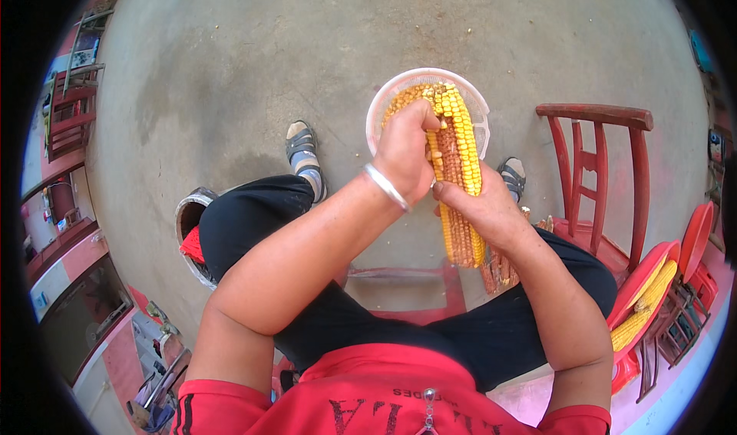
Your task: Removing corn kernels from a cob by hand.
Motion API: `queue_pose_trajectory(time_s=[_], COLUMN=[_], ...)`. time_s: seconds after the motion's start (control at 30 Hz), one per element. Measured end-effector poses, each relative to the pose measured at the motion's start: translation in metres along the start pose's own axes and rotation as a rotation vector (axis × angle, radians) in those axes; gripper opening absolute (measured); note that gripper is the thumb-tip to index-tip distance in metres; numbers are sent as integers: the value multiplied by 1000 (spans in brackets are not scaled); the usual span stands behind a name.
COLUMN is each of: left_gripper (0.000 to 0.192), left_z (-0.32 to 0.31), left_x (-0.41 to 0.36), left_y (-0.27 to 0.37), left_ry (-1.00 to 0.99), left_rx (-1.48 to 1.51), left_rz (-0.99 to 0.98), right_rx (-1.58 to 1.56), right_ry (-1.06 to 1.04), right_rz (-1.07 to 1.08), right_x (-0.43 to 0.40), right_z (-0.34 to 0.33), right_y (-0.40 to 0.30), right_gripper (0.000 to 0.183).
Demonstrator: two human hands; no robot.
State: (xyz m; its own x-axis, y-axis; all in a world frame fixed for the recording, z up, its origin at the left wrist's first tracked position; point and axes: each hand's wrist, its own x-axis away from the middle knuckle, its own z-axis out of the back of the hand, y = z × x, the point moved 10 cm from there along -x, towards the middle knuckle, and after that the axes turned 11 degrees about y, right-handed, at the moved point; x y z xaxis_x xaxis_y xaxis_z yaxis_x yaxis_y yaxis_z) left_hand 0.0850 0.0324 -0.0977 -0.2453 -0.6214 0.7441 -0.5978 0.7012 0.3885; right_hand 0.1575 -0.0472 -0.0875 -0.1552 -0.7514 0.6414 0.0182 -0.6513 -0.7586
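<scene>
An ear of yellow corn [472,141] is tilted between my two hands, above a round pale plastic basket [380,95]. Along its middle runs a strip of bare reddish-brown cob, with rows of kernels on both sides. My left hand [406,147], a silver bangle on its wrist, grips the ear's upper left side with the thumb bent against the kernels. Lower down, my right hand [489,208] holds the ear from the right, thumb across the bare strip. Loose kernels [403,98] lie inside the basket, partly hidden by the ear and my left hand.
Stripped cobs [500,271] lie beside my right leg. A red wooden chair [599,193] stands to the right, near a red basin [625,297] holding ears of corn [650,297]. At my left knee is a round container [190,210] with red material in it. Scattered kernels dot the concrete floor [259,61].
</scene>
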Motion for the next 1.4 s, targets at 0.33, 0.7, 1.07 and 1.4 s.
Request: queue_pose_trajectory(time_s=[0.33, 0.7, 1.07, 1.4], left_gripper=[40, 43, 36, 24], left_z=[-18, -28, -15, -20], left_x=[16, 18, 6, 9], left_y=[3, 6, 4, 8], left_ry=[-175, -300, -154, -239], left_rx=[-87, -115, -333, -452], left_rz=[30, -30, -83, -215], right_rx=[-96, -194, -142, -311], right_ry=[-12, -56, -77, -113], right_rz=[-53, -83, -135, -201], right_x=[0, 3, 5, 11], right_z=[1, 2, -7, -7], right_y=[-7, -13, -6, -11], right_gripper=[41, 36, 32, 31])
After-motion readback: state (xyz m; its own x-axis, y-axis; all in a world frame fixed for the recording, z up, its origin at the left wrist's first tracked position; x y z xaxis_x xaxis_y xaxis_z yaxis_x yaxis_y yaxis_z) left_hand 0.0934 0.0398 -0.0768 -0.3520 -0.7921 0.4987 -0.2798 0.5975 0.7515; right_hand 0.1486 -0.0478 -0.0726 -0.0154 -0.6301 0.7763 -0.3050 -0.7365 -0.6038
